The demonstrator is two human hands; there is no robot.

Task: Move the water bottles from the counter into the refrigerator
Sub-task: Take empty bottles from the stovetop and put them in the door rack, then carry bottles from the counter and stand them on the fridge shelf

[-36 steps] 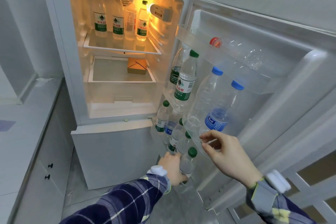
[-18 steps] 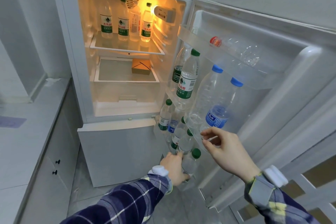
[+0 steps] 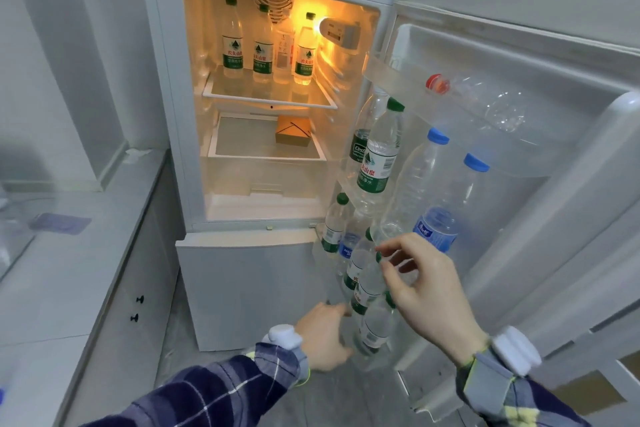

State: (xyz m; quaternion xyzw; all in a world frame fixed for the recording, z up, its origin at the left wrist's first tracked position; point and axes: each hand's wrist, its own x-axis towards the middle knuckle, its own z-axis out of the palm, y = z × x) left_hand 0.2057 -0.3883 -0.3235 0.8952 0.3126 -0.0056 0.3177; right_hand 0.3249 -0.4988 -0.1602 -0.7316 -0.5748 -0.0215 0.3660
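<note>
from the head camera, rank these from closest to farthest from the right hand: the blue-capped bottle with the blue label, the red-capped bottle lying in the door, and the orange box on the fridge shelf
Measured from the right hand:
1. Blue-capped clear plastic bottle with the blue label, standing in the door's middle rack, just above the hand.
2. Red-capped clear bottle, lying in the door's top bin, well above.
3. Orange cardboard box, on the lower shelf inside the fridge, farthest back to the left.

Clear water bottles stand upright on refrigerator shelves.

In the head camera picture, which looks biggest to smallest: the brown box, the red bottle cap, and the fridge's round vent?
1. Brown box
2. Round vent, only slightly smaller
3. Red bottle cap, clearly smallest, though it sits nearer the camera
</note>
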